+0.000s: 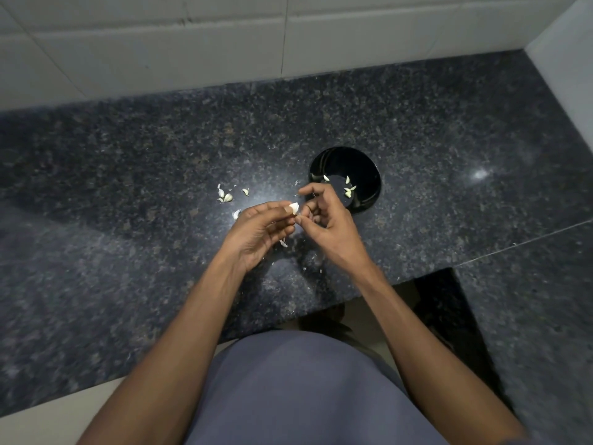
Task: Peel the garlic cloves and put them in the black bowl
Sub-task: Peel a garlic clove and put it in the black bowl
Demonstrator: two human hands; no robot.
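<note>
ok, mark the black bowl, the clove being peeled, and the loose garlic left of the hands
black bowl [369, 165]: head view, bare inner wall near far rim.
held clove [294, 207]: head view, exposed white tip above left thumb.
loose garlic on counter [227, 197]: head view, middle of largest piece.

Speckled polished-stone counter [417, 130], glossy black bowl [369, 175], matt pale wall tiles [160, 53].

pale garlic clove [294, 207] pinched, black bowl [369, 175] holding cloves

Right hand [324, 216] covers the near-left rim of the black bowl [369, 168]. Garlic clove [294, 207] partly concealed in the left hand [260, 232] grip. Pieces on the worktop [128, 175] too small to classify as cloves or skins. Both elbows cut off at the bottom edge.
</note>
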